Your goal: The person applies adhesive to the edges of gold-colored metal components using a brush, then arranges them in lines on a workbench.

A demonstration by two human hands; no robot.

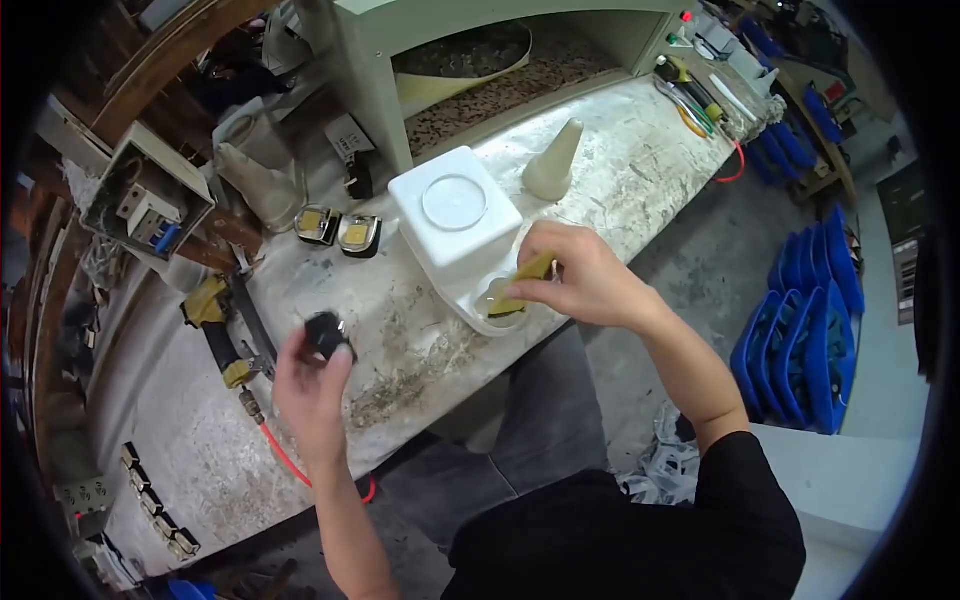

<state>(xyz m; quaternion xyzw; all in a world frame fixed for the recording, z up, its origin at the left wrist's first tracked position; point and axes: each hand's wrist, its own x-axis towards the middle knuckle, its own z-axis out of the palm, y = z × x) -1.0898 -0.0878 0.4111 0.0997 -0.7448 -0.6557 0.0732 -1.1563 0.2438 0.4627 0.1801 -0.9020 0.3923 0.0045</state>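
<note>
My left hand (312, 390) is raised over the left part of the worktable (420, 330), its fingers closed on a small black part (325, 335) with a shiny spot. My right hand (588, 275) pinches a thin, yellowish piece (535, 272) that looks like a folded pad or cloth. That piece dips over the small round well at the front of a white plastic dispenser (412, 186), which has a square, raised top. Behind the dispenser, to the right, stands a pale cone-shaped bottle (552, 165). Two tape measures (358, 235) with yellowish square faces sit to its left.
A yellow-and-black air tool (215, 325) with a red hose (285, 452) lies at left. Several small parts (158, 505) form a row at the near left. A grey-green cabinet (390, 110) stands behind, with pliers (690, 110) at far right. Blue bins (800, 350) stand beyond the table.
</note>
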